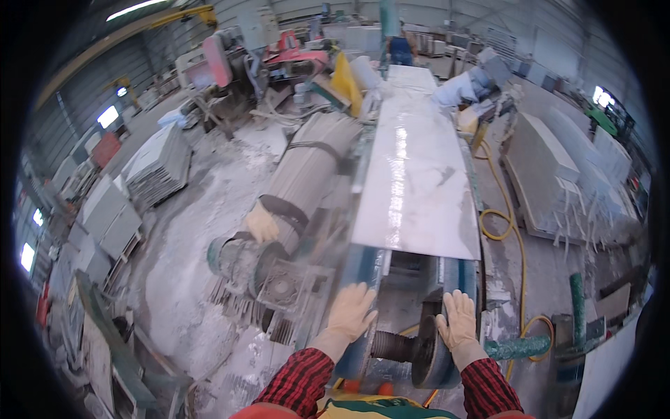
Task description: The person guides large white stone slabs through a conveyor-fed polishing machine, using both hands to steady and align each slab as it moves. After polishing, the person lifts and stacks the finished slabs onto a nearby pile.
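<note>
Both my hands wear pale cream gloves, with red and black checked sleeves behind them. My left hand (pixel 351 312) lies with fingers stretched over the left blue belt (pixel 368 269) of a conveyor. My right hand (pixel 457 322) is spread over the right-hand belt, above a dark roller wheel (pixel 428 356). Neither hand holds anything. Just beyond my fingertips, apart from them, is the near edge of a long white polished stone slab (pixel 419 185) with grey veining. It lies flat and reaches far down the conveyor. A ribbed shaft (pixel 392 346) runs between the belts.
Left of the conveyor stand a dusty motor (pixel 241 260) with a cream glove (pixel 262 223) on it and a strapped bundle of strips (pixel 307 167). A yellow hose (pixel 522 279) loops along the right floor. Stone slabs (pixel 541 174) are stacked at right. A person (pixel 400 49) stands at the far end.
</note>
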Action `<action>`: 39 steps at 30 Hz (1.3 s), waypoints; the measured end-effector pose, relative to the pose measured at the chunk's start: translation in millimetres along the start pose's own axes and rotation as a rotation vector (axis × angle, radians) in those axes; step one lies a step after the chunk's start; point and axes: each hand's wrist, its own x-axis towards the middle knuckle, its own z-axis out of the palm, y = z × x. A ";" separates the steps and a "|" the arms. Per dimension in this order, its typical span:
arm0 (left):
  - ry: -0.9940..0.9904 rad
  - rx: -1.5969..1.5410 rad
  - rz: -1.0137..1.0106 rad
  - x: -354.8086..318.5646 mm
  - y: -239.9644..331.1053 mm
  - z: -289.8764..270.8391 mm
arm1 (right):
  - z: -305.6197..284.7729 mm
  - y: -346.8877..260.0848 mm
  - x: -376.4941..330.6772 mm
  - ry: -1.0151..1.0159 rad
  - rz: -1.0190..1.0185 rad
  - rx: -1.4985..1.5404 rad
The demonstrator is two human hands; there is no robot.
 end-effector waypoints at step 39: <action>0.044 0.071 -0.045 -33.2 1.8 23.9 | 44.7 39.8 -14.2 0.084 0.009 0.068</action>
